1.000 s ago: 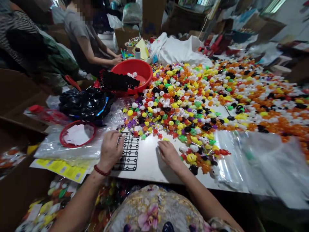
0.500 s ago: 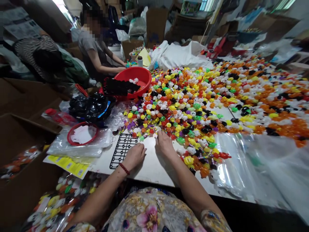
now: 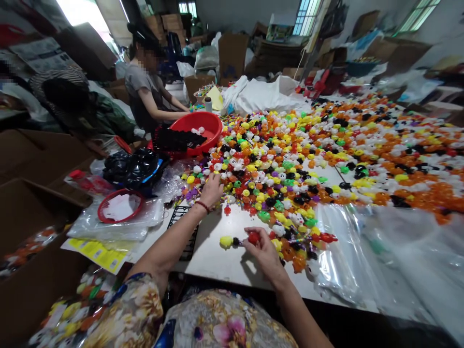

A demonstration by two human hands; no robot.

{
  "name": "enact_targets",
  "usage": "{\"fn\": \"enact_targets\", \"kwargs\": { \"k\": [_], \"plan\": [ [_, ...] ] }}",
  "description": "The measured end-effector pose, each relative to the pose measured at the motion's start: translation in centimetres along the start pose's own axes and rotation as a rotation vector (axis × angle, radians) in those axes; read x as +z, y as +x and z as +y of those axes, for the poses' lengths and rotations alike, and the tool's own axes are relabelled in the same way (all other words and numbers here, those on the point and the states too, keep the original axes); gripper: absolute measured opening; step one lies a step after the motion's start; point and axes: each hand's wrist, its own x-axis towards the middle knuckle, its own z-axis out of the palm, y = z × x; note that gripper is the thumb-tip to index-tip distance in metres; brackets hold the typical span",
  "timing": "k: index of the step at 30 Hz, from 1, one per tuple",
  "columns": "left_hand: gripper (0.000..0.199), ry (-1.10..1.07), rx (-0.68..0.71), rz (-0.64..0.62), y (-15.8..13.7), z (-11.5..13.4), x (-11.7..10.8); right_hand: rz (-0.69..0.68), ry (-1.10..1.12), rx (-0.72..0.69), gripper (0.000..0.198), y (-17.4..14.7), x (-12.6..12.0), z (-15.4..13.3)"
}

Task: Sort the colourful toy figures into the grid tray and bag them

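Note:
My right hand is closed over the white table, thumb and fingers pinching a small red plastic toy. A yellow toy head with a black ribbed collar points left from those fingertips; whether it joins the red toy is unclear. Stretched forward, my left hand has its fingers bent down into the near edge of the toy pile. What those fingers grip is hidden. Beneath my left forearm lies a black plastic grid, partly covered.
A red basin with black grid pieces stands at the far left of the pile. Nearer are a red basket of white cards and a black bag. Clear plastic bags cover the right side. A co-worker sits beyond the basin.
My left hand has moved forward from beside the grid to the pile. My right hand has drawn back toward me and now holds the red toy.

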Motion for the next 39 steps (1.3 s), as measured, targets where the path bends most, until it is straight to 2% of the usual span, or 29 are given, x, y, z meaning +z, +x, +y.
{"fn": "enact_targets", "kwargs": {
  "k": [2,6,9,12,14,17,20,22,24,27,33,39],
  "plan": [
    [0.038,0.056,0.006,-0.034,1.5,0.9,0.4,-0.059,0.054,0.034,0.042,-0.6,0.2,0.0],
    [0.022,0.046,-0.042,-0.105,3.2,1.3,1.0,-0.266,-0.007,0.045,0.034,-1.9,1.3,1.5],
    [0.014,-0.273,-0.154,0.038,3.4,0.8,1.2,-0.386,-0.091,0.013,0.021,-2.3,2.7,4.0],
    [0.016,-0.624,-0.323,0.202,2.8,0.3,1.1,-0.322,-0.138,0.013,0.016,-1.2,3.8,6.2],
    [0.014,-0.676,-0.367,0.202,1.6,0.3,0.8,-0.206,-0.126,-0.003,0.018,0.3,3.9,6.6],
    [0.018,-0.911,-0.409,0.094,-1.8,0.5,0.0,-0.067,-0.103,-0.051,0.028,2.4,3.1,5.6],
    [0.03,-1.294,-0.46,-0.144,-6.3,0.8,-0.9,-0.049,-0.197,-0.142,0.032,3.1,1.7,3.4],
    [0.039,-1.401,-0.487,-0.265,-9.1,1.1,-1.3,-0.058,-0.274,-0.269,0.035,2.7,0.9,1.9],
    [0.045,-1.405,-0.502,-0.329,-11.3,1.4,-1.5,-0.075,-0.327,-0.375,0.037,1.9,0.4,0.6],
    [0.05,-1.361,-0.501,-0.372,-13.3,1.9,-1.3,-0.108,-0.377,-0.425,0.037,0.5,0.2,-0.5],
    [0.057,-1.298,-0.431,-0.415,-14.8,3.2,-0.6,-0.144,-0.449,-0.492,0.03,-0.8,0.0,-0.9],
    [0.057,-1.216,-0.41,-0.512,-15.5,3.7,0.1,-0.223,-0.469,-0.412,0.028,-1.6,-0.9,-1.2]
  ]
}}
